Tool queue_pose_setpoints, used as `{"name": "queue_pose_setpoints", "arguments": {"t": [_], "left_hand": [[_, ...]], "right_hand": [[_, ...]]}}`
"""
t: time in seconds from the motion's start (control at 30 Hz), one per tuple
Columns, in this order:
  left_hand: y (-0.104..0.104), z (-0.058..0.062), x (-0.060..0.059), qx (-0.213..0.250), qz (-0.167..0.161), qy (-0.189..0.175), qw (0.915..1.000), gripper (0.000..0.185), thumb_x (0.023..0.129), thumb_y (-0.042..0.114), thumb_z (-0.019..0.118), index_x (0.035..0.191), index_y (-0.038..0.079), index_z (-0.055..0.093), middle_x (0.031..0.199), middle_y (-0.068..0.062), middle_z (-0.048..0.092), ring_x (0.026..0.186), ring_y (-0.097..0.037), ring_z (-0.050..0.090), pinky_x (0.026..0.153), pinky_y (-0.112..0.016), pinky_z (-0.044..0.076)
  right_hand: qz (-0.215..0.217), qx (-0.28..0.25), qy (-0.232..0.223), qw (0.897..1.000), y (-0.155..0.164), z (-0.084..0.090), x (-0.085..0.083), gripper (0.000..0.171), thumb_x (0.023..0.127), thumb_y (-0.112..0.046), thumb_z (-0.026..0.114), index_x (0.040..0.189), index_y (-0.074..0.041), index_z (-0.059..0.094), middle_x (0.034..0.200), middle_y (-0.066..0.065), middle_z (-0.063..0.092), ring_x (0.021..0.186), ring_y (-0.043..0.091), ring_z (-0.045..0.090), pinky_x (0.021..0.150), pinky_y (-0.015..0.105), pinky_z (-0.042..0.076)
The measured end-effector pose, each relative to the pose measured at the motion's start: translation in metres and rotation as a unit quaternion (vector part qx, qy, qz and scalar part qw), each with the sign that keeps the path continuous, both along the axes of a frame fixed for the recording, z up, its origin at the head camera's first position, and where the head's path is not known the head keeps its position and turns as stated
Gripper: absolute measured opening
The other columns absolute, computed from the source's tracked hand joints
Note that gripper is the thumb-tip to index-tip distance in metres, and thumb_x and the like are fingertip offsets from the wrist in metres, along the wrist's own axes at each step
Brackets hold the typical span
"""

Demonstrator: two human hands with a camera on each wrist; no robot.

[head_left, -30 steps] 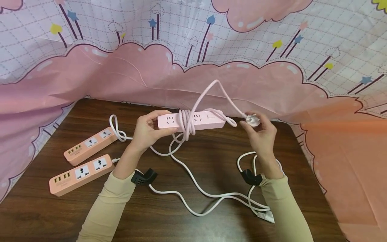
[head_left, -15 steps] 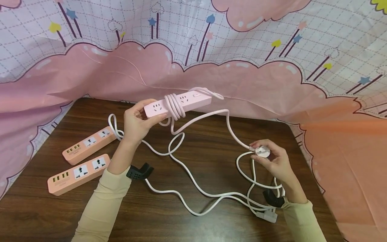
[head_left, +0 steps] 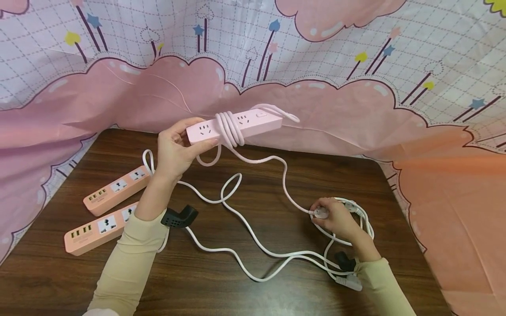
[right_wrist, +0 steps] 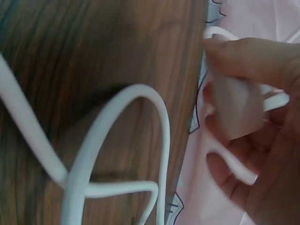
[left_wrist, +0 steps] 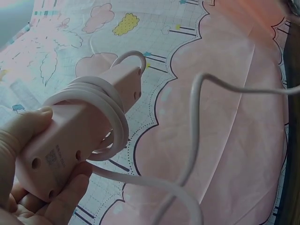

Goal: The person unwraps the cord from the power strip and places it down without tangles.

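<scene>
My left hand (head_left: 174,151) grips one end of a pink power strip (head_left: 258,127) and holds it up above the back of the table, its other end tilted upward. Several turns of the strip's pink cord (head_left: 229,129) are wound round its middle. From there the cord runs loosely down to a plug (head_left: 321,213) that my right hand (head_left: 336,217) pinches, low at the table's right side. The left wrist view shows the strip's underside (left_wrist: 65,136), with thumb and fingers about it. In the right wrist view the plug (right_wrist: 239,105) is blurred between the fingers.
Two orange power strips (head_left: 110,195) (head_left: 92,232) lie at the left of the wooden table (head_left: 221,298). Their white cords (head_left: 247,224) snake across to the right, ending near a white plug (head_left: 349,282). Another plug (head_left: 350,206) lies behind my right hand. A patterned curtain (head_left: 276,101) stands behind.
My left hand has lifted the pink strip up and left, tilting it. My right hand has carried the plug down to the right from beside the strip, so the loose cord now hangs lower.
</scene>
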State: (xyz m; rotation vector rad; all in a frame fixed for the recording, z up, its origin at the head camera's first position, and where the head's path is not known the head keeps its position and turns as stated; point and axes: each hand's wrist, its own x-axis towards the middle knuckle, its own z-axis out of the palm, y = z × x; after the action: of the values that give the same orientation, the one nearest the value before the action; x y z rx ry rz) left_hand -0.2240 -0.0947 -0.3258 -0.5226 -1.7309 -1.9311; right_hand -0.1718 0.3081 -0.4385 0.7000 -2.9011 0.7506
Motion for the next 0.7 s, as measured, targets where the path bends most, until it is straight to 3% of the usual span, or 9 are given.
{"name": "queue_pose_setpoints", "arguments": {"t": [0.17,0.37,0.57,0.7], "left_hand": [[0.003,0.001,0.002,0.007,-0.024,0.007,0.9997,0.041,0.064,-0.018,0.073,0.103,-0.014,0.061,0.089,0.006,0.067,0.074,-0.009,0.06,0.065,-0.019,0.05],[0.005,0.002,0.004,-0.003,-0.031,0.016,0.9994,0.041,0.065,-0.018,0.073,0.104,-0.015,0.06,0.09,0.008,0.067,0.074,-0.008,0.06,0.065,-0.019,0.05],[0.009,0.005,0.006,-0.016,-0.039,0.029,0.9987,0.041,0.065,-0.019,0.074,0.103,-0.016,0.06,0.09,0.009,0.067,0.074,-0.008,0.06,0.065,-0.02,0.05],[0.013,0.006,0.009,-0.019,-0.055,0.033,0.9977,0.041,0.065,-0.019,0.073,0.104,-0.016,0.06,0.09,0.009,0.067,0.074,-0.008,0.059,0.063,-0.02,0.05]], "right_hand": [[0.012,0.065,-0.006,0.998,-0.006,-0.01,-0.002,0.025,0.063,-0.006,0.083,0.078,-0.013,0.064,0.078,-0.005,0.057,0.077,0.017,0.05,0.065,0.032,0.042],[0.007,0.118,-0.041,0.992,-0.008,-0.015,0.0,0.024,0.064,-0.01,0.083,0.077,-0.016,0.063,0.081,-0.002,0.055,0.086,0.024,0.051,0.063,0.032,0.042],[0.022,0.123,-0.035,0.992,-0.012,-0.006,-0.005,0.023,0.069,-0.017,0.082,0.081,-0.01,0.065,0.08,0.0,0.056,0.077,0.021,0.05,0.063,0.033,0.043],[0.016,0.066,0.005,0.998,-0.03,0.01,-0.015,0.035,0.075,-0.016,0.079,0.102,0.0,0.064,0.096,0.011,0.061,0.093,0.031,0.055,0.079,0.044,0.047]]}}
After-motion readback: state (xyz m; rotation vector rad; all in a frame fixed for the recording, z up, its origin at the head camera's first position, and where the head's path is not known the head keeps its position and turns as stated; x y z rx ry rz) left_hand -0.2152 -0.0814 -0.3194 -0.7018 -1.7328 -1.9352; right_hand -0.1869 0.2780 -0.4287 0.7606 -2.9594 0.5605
